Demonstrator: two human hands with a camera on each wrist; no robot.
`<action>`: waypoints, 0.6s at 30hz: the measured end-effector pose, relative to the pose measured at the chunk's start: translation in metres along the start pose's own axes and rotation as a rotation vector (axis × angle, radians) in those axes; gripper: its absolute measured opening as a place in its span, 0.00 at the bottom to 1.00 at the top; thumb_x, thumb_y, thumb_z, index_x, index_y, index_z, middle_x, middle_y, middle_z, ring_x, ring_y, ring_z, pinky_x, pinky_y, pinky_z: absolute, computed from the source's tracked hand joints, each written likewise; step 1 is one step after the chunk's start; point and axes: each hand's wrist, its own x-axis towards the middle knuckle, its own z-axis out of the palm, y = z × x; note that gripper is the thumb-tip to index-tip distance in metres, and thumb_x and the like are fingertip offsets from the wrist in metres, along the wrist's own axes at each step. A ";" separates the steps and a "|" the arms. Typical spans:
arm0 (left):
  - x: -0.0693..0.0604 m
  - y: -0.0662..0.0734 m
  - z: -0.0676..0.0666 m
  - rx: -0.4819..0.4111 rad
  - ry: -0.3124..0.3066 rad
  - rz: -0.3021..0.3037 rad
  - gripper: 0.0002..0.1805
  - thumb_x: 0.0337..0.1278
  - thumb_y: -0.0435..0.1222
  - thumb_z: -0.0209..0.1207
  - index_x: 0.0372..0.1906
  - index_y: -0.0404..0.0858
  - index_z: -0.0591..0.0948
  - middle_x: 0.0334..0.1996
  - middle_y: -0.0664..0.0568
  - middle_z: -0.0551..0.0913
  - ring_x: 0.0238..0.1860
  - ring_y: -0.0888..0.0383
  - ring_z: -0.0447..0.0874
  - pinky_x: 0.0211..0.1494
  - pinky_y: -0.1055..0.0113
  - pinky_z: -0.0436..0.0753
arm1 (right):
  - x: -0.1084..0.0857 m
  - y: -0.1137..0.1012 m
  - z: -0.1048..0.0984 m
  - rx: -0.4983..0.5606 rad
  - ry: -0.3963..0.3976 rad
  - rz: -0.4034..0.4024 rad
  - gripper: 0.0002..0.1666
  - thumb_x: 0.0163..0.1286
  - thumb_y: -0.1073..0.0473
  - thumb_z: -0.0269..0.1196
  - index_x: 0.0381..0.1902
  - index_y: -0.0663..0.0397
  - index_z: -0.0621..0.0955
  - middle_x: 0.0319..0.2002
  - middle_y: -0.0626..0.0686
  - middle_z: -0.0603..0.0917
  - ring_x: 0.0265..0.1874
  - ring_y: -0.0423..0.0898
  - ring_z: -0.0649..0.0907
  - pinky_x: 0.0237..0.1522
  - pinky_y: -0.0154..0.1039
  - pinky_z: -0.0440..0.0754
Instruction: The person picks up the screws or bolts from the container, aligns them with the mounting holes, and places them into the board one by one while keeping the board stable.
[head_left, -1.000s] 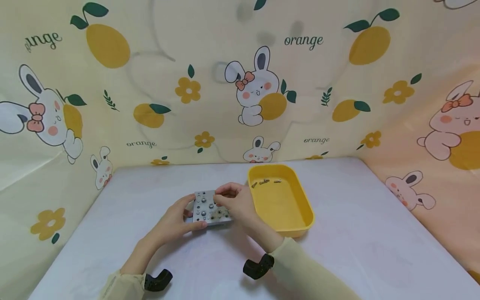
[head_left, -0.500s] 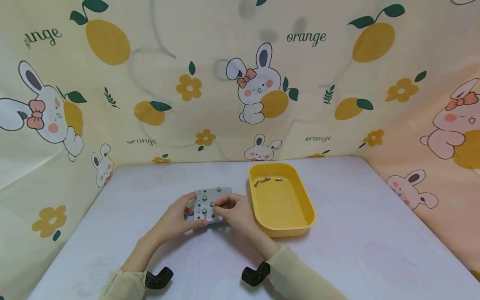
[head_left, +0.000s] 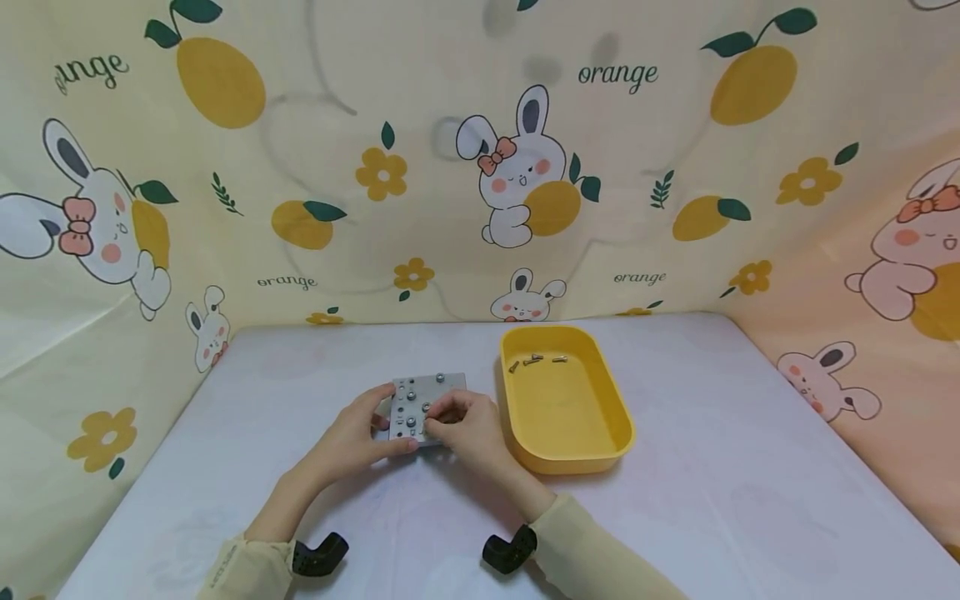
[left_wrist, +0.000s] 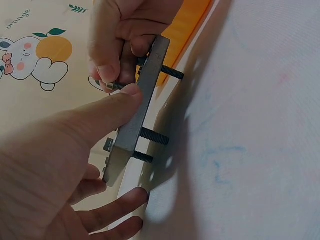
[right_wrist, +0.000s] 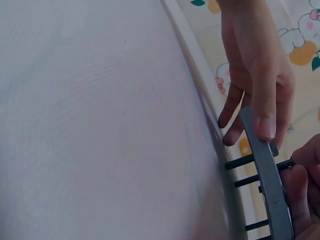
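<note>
My left hand (head_left: 348,429) grips a flat grey metal plate (head_left: 422,385) at its left side, thumb on the near edge. Several bolts stand in the plate, one of them a bolt (head_left: 440,378) near its far right corner. Threaded shanks (left_wrist: 155,136) stick out of the underside in the left wrist view, which shows the plate tilted above the table. My right hand (head_left: 474,429) is over the plate's near right part. Thumb and finger pinch a small bolt (right_wrist: 286,163) against the top face, seen in the right wrist view. The bolt's tip is hidden.
A yellow tray (head_left: 566,421) stands just right of my right hand, with several loose bolts (head_left: 532,360) at its far end. The white table (head_left: 712,467) ends at a printed cloth (head_left: 435,200) at the back and sides.
My right hand has come nearer to me across the plate, uncovering the bolt near the far right corner. My left hand keeps its grip on the plate, almost in the same place.
</note>
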 end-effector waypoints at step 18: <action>0.000 0.000 0.001 -0.012 -0.003 0.009 0.56 0.43 0.56 0.74 0.74 0.37 0.61 0.61 0.45 0.72 0.48 0.52 0.78 0.40 0.64 0.80 | -0.001 0.002 -0.002 -0.071 -0.004 -0.073 0.08 0.56 0.69 0.71 0.28 0.52 0.83 0.27 0.42 0.83 0.28 0.40 0.80 0.30 0.32 0.78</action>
